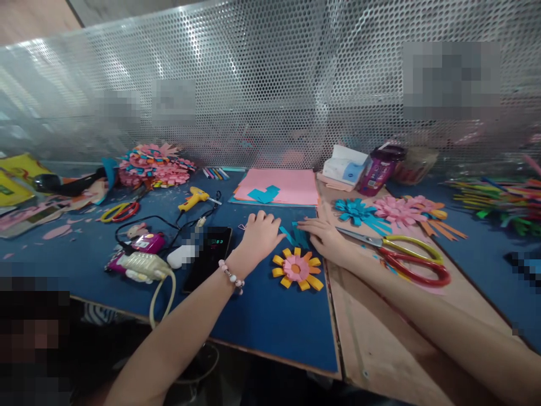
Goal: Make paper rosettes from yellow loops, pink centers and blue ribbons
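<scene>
Between my hands, blue paper strips [301, 235] lie partly hidden beneath fingers. My left hand [258, 234] is closed, its fingers bent and its thumb at the end of one blue strip. From the other side my right hand [327, 239] reaches in, its fingers pressed on the blue paper with the thumb below. Just under them a paper flower [296, 269] with yellow loops and a pink centre lies flat on the blue tabletop [270, 327]. Close by my right wrist are large scissors [408, 256] with yellow and red handles.
Pink paper sheets [291, 183] bear blue scraps at the back. Finished blue [355, 211] and pink paper flowers [399, 210] lie right, near a purple cup [380, 169]. Left are a phone [211, 254], a yellow glue gun [194, 197], a power strip [146, 265] and cables.
</scene>
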Action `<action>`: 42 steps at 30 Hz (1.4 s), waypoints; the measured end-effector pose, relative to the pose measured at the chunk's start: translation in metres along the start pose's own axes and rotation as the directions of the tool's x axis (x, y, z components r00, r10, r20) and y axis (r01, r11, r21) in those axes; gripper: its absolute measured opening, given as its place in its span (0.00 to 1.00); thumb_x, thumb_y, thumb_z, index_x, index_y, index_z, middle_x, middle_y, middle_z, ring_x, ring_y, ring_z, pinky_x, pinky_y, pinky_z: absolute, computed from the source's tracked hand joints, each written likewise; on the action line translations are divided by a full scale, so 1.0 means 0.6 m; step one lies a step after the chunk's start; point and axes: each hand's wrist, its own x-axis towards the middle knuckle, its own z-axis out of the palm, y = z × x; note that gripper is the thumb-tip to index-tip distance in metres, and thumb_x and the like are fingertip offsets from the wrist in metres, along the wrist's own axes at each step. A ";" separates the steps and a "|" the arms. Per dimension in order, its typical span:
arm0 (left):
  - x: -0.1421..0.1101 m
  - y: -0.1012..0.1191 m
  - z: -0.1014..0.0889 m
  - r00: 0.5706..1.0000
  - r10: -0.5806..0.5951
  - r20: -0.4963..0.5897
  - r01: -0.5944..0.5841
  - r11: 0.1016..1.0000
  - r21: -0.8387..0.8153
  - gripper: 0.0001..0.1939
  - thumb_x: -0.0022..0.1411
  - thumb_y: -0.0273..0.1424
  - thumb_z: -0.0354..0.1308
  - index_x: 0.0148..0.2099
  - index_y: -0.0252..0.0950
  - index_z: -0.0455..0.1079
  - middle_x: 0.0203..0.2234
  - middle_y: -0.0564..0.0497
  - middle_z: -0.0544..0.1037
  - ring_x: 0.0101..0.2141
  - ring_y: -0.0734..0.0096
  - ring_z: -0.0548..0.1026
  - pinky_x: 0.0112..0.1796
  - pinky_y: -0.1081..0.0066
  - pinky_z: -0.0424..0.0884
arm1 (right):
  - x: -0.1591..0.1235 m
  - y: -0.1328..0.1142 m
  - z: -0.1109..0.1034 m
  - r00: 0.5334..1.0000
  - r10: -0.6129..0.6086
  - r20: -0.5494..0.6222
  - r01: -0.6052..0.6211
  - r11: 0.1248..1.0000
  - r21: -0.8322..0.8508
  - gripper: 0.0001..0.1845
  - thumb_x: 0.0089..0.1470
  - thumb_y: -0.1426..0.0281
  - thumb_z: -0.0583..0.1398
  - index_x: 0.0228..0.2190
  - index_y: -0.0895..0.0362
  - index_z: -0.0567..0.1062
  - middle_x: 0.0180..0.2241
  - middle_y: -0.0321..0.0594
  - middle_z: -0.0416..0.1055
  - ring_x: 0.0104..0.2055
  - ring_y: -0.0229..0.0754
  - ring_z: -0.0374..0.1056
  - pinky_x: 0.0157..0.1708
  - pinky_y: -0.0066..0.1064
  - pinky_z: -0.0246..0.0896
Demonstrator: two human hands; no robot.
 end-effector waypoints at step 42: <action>0.000 -0.006 0.030 0.978 0.194 0.079 -0.188 0.979 -0.078 0.20 0.69 0.37 0.44 0.59 0.37 0.63 0.56 0.47 0.69 0.50 0.59 0.68 0.47 0.61 0.63 | -0.005 -0.001 -0.005 0.995 0.001 -0.102 0.005 0.999 0.052 0.19 0.51 0.80 0.51 0.36 0.56 0.78 0.41 0.45 0.75 0.48 0.47 0.68 0.50 0.46 0.65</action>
